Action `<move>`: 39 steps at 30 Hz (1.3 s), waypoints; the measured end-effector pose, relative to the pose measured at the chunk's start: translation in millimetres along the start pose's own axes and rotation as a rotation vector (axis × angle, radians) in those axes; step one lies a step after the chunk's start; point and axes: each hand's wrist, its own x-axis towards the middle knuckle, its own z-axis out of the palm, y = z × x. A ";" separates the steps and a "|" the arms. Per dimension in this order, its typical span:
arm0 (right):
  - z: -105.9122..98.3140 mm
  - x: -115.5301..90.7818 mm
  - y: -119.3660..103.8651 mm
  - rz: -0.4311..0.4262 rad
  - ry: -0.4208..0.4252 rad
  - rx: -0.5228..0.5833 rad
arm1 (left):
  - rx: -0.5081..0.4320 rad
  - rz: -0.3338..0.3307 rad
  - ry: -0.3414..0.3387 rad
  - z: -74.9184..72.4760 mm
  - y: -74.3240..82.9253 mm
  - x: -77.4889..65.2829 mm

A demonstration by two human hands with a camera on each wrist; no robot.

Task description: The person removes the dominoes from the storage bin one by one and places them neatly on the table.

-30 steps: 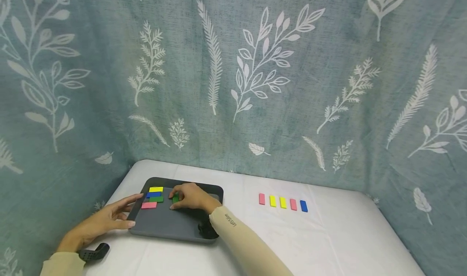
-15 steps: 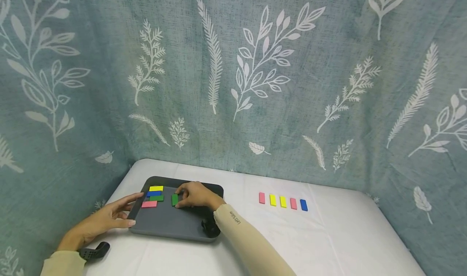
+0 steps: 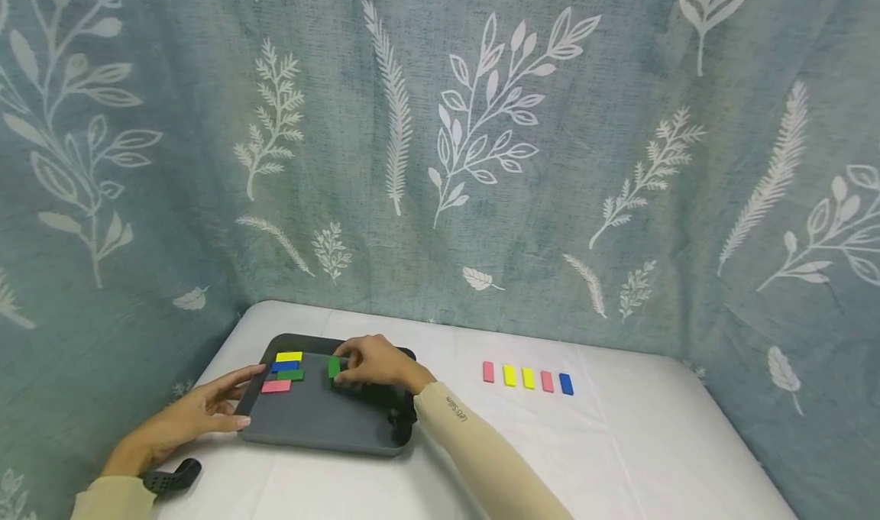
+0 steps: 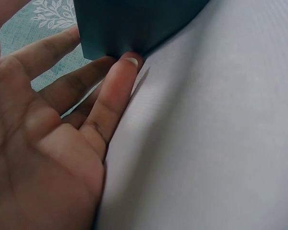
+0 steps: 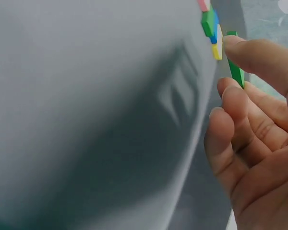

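Note:
My right hand pinches a green block between thumb and fingertips over the dark grey tray. In the right wrist view the same green block stands clear of the tray floor, its narrow side showing. To its left in the tray lie a yellow block, a blue block, another green block and a pink block, stacked in a staggered column. My left hand touches the tray's left side with extended fingers; in the left wrist view its fingertips meet the tray's outer wall.
Right of the tray on the white cloth, a row holds a pink block, two yellow blocks, a second pink block and a blue block. A patterned curtain encloses the table's back and sides.
The green block has risen off the tray floor and shifted slightly right and away in my right hand's pinch. My left hand has stayed at the tray's side.

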 end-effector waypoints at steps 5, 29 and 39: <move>-14.4 -14.5 3.4 -0.018 0.035 -0.031 | -0.008 -0.011 -0.006 2.1 0.2 0.2; -69.7 -104.8 51.4 0.001 0.192 -0.090 | -0.030 -0.030 -0.024 4.5 2.8 -3.0; -88.7 -154.5 77.4 0.044 0.259 -0.048 | -0.056 -0.002 -0.055 3.7 0.8 -3.7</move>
